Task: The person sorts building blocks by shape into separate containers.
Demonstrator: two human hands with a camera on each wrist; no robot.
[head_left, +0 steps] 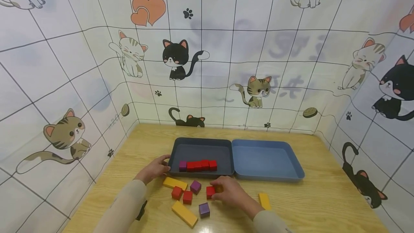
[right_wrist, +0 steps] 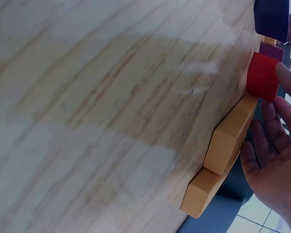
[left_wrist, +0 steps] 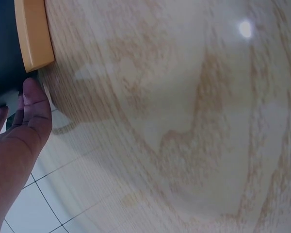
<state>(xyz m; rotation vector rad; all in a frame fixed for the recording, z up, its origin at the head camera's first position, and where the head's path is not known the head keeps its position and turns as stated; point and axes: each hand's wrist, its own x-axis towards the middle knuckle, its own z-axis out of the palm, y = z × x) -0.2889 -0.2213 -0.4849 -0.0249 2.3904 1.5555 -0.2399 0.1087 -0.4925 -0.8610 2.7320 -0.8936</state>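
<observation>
My right hand (head_left: 230, 191) pinches a red cube (head_left: 210, 192) between thumb and fingers, on the table just in front of the dark tray (head_left: 201, 143). In the right wrist view, the thumb lies against the red cube (right_wrist: 263, 76). A yellow block is partly hidden beneath that hand. My left hand (head_left: 154, 169) holds the left rim of the dark tray, its thumb low by the near corner. Inside the tray, a purple cube (head_left: 183, 166) and several red cubes (head_left: 198, 166) stand in a row along the near side.
A blue tray (head_left: 268, 161) adjoins the dark one on the right. Before the trays lie red cubes (head_left: 187, 197), purple cubes (head_left: 204, 210) and yellow blocks (head_left: 184, 214), with another yellow block (head_left: 264, 201) farther right. A cat-patterned sheet (head_left: 220, 92) hangs behind the table.
</observation>
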